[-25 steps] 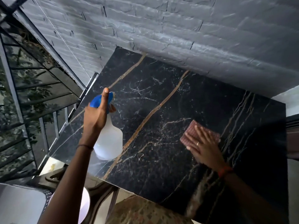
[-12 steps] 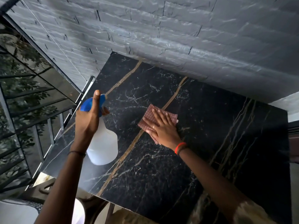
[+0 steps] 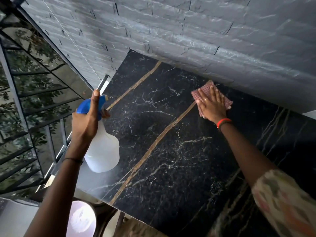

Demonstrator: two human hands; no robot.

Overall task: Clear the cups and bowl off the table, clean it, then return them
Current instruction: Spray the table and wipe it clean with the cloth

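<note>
Two hands are at a black marble desk (image 3: 171, 151) veined in white and crossed by tan streaks, its far edge set against a grey brick wall (image 3: 188, 31). The right arm stretches to that far edge, where the right hand (image 3: 212, 105) lies flat, fingers straight, pressing a red-and-white checked cloth (image 3: 205, 89) onto the desk. The left arm is raised over the desk's left edge. The left hand (image 3: 85, 124) grips the neck of a white spray bottle (image 3: 104, 151), thumb upright behind its blue head. A pale round dish (image 3: 82, 218) shows below the near left corner.
</note>
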